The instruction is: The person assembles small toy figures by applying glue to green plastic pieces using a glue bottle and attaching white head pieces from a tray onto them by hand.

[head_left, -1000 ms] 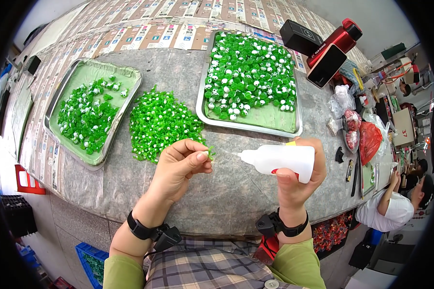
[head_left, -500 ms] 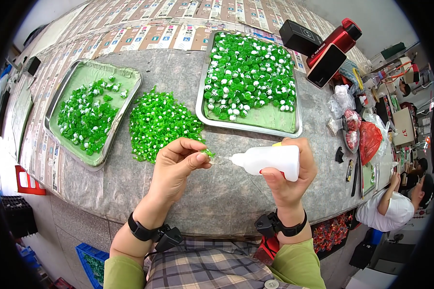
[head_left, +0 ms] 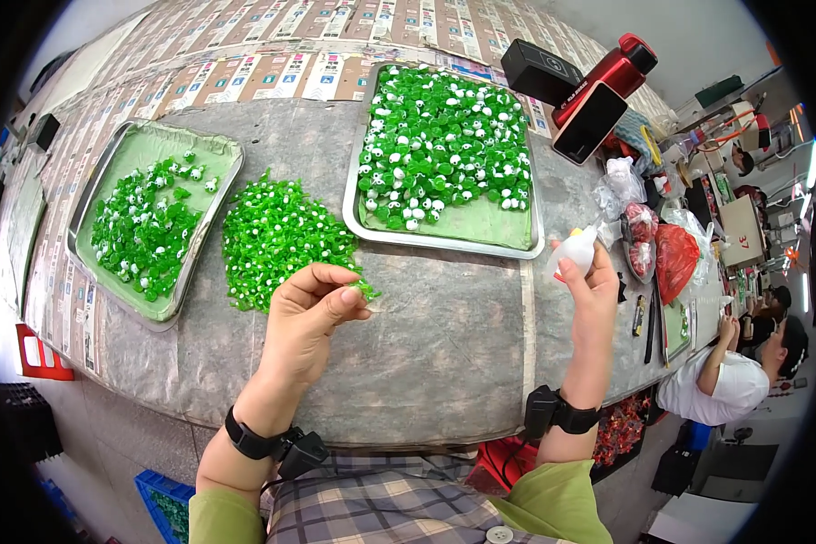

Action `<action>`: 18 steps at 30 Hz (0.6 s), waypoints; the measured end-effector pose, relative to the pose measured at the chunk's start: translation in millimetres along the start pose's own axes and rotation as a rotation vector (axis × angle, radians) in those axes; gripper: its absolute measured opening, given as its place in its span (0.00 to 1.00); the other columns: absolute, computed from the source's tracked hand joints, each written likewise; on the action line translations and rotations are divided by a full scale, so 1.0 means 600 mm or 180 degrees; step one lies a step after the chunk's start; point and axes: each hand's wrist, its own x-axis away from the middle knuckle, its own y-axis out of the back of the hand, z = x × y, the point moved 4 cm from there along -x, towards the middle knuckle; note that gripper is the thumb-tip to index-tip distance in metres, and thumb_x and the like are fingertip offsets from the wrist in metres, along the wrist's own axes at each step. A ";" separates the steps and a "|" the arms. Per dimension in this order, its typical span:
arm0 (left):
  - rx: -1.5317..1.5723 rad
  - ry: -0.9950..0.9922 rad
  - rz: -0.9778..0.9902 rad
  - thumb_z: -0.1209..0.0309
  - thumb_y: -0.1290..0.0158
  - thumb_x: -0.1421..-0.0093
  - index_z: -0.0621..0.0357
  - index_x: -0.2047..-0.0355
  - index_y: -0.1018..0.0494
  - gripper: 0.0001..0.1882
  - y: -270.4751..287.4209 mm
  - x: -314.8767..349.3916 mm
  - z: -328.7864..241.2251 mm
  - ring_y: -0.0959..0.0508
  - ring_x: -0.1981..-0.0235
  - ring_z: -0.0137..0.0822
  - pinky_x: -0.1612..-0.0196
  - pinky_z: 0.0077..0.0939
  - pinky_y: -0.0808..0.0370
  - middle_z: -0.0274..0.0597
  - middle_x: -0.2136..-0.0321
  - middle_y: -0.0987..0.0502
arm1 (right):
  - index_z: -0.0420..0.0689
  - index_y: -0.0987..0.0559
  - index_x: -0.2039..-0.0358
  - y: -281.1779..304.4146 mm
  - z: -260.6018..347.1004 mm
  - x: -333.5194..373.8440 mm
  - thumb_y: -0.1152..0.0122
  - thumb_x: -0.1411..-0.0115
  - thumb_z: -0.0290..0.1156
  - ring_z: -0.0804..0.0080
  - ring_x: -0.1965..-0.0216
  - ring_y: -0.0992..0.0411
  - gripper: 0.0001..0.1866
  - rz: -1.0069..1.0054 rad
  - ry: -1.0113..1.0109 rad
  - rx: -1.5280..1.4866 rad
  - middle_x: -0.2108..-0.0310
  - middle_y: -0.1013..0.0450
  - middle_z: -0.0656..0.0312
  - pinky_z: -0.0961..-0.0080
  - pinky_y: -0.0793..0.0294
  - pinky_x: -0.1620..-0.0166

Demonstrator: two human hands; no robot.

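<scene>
A small bright-green plastic piece [head_left: 368,288] is pinched between the thumb and fingertips of the left grip [head_left: 306,315], held above the grey sheet-covered counter [head_left: 426,363], near a heaped pile of small green-and-white plastic pieces [head_left: 286,238]. A white plastic squeeze bottle [head_left: 573,254] is clasped in the right grip [head_left: 595,295], well apart from the pinched piece. Green-and-white pieces are held in two metal-rimmed trays lined in pale green, a left tray [head_left: 151,145] and a larger right tray [head_left: 485,229].
</scene>
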 end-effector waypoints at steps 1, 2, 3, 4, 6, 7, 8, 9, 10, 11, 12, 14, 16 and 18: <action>0.0006 0.0003 0.0014 0.76 0.48 0.51 0.61 0.71 0.31 0.07 0.000 -0.001 0.001 0.27 0.76 0.26 0.69 0.21 0.27 0.37 0.77 0.27 | 0.37 0.38 0.58 0.016 -0.023 0.001 0.46 0.52 0.23 0.76 0.61 0.34 0.20 -0.0055 -0.0208 0.0120 0.61 0.33 0.55 0.82 0.35 0.59; 0.0006 0.0031 0.0001 0.76 0.48 0.51 0.61 0.71 0.31 0.07 -0.002 -0.001 0.002 0.28 0.76 0.26 0.69 0.21 0.27 0.37 0.77 0.28 | 0.37 0.38 0.58 0.033 -0.044 0.001 0.46 0.52 0.23 0.76 0.61 0.35 0.20 -0.0045 -0.0194 0.0130 0.61 0.33 0.55 0.82 0.35 0.58; 0.0006 0.0061 -0.0017 0.76 0.48 0.51 0.61 0.71 0.31 0.07 -0.002 -0.002 0.003 0.28 0.76 0.26 0.69 0.21 0.27 0.36 0.77 0.28 | 0.37 0.38 0.58 0.044 -0.060 0.002 0.46 0.52 0.23 0.76 0.61 0.35 0.20 -0.0065 -0.0194 0.0137 0.61 0.33 0.55 0.82 0.35 0.58; 0.0006 0.0073 0.0002 0.76 0.48 0.51 0.61 0.71 0.31 0.07 -0.002 -0.002 0.003 0.28 0.76 0.26 0.69 0.21 0.27 0.36 0.77 0.28 | 0.37 0.38 0.58 0.053 -0.074 0.004 0.46 0.52 0.23 0.76 0.61 0.35 0.20 -0.0093 -0.0254 0.0218 0.61 0.33 0.55 0.81 0.36 0.58; -0.0028 0.0021 -0.0048 0.76 0.49 0.51 0.61 0.71 0.31 0.06 0.000 -0.001 0.001 0.28 0.76 0.26 0.70 0.21 0.27 0.36 0.77 0.28 | 0.37 0.38 0.59 0.059 -0.083 0.007 0.46 0.52 0.22 0.76 0.61 0.35 0.19 -0.0123 -0.0324 0.0296 0.61 0.33 0.56 0.80 0.36 0.57; -0.0030 0.0031 -0.0040 0.76 0.49 0.51 0.61 0.71 0.31 0.06 -0.001 -0.001 0.001 0.28 0.76 0.26 0.70 0.21 0.27 0.36 0.77 0.28 | 0.38 0.38 0.59 0.062 -0.082 0.009 0.45 0.53 0.22 0.75 0.61 0.35 0.20 -0.0213 -0.0283 0.0335 0.62 0.32 0.56 0.80 0.36 0.58; -0.0010 0.0039 -0.0018 0.76 0.49 0.51 0.61 0.71 0.31 0.06 -0.003 -0.002 0.002 0.28 0.76 0.26 0.70 0.21 0.27 0.36 0.77 0.28 | 0.38 0.38 0.59 0.065 -0.080 0.010 0.45 0.54 0.21 0.74 0.62 0.34 0.21 -0.0306 -0.0237 0.0377 0.63 0.32 0.57 0.80 0.35 0.58; 0.0003 0.0029 -0.0018 0.76 0.49 0.50 0.61 0.71 0.31 0.06 -0.003 -0.003 0.000 0.28 0.75 0.26 0.70 0.21 0.27 0.36 0.77 0.28 | 0.38 0.38 0.59 0.057 -0.067 0.008 0.45 0.54 0.21 0.74 0.62 0.34 0.21 -0.0297 -0.0234 0.0367 0.63 0.32 0.57 0.80 0.35 0.58; -0.0004 0.0019 -0.0026 0.76 0.49 0.50 0.61 0.71 0.31 0.06 -0.002 -0.004 0.000 0.28 0.75 0.26 0.70 0.21 0.27 0.36 0.77 0.28 | 0.39 0.37 0.60 0.057 -0.019 0.010 0.44 0.55 0.21 0.73 0.62 0.34 0.20 -0.0994 0.0651 0.1900 0.64 0.32 0.57 0.79 0.35 0.60; 0.0010 0.0035 -0.0017 0.76 0.49 0.50 0.61 0.70 0.31 0.06 -0.003 -0.005 0.002 0.28 0.76 0.26 0.70 0.21 0.27 0.36 0.77 0.28 | 0.39 0.36 0.61 0.042 0.031 0.020 0.44 0.55 0.21 0.72 0.63 0.34 0.19 -0.1680 0.1556 0.3428 0.65 0.32 0.58 0.79 0.34 0.63; 0.0024 0.0060 -0.0009 0.76 0.49 0.50 0.61 0.70 0.31 0.06 -0.003 -0.003 0.004 0.28 0.76 0.26 0.70 0.21 0.27 0.36 0.77 0.28 | 0.39 0.36 0.61 0.031 0.057 0.020 0.44 0.55 0.21 0.72 0.63 0.34 0.19 -0.1671 0.1549 0.3425 0.65 0.32 0.58 0.79 0.34 0.63; 0.0026 0.0081 0.0017 0.76 0.49 0.50 0.61 0.70 0.31 0.06 -0.004 -0.002 0.004 0.28 0.76 0.26 0.70 0.21 0.27 0.36 0.77 0.28 | 0.39 0.31 0.67 -0.006 0.106 0.017 0.43 0.55 0.23 0.73 0.68 0.32 0.12 -0.1151 0.1885 0.2540 0.70 0.31 0.60 0.80 0.35 0.68; 0.0018 0.0080 0.0045 0.76 0.49 0.50 0.61 0.70 0.31 0.06 -0.003 -0.002 0.001 0.28 0.76 0.26 0.70 0.21 0.27 0.36 0.77 0.28 | 0.39 0.28 0.75 -0.072 0.104 -0.003 0.43 0.55 0.26 0.74 0.73 0.31 0.06 -0.0241 0.1505 0.2014 0.77 0.30 0.61 0.80 0.36 0.71; 0.0026 0.0045 -0.0094 0.76 0.49 0.50 0.61 0.70 0.31 0.06 0.010 0.001 -0.001 0.28 0.76 0.26 0.70 0.21 0.27 0.36 0.77 0.28 | 0.40 0.28 0.78 -0.148 0.066 -0.032 0.43 0.55 0.27 0.70 0.77 0.31 0.05 0.0721 0.1225 0.1916 0.80 0.31 0.60 0.79 0.35 0.72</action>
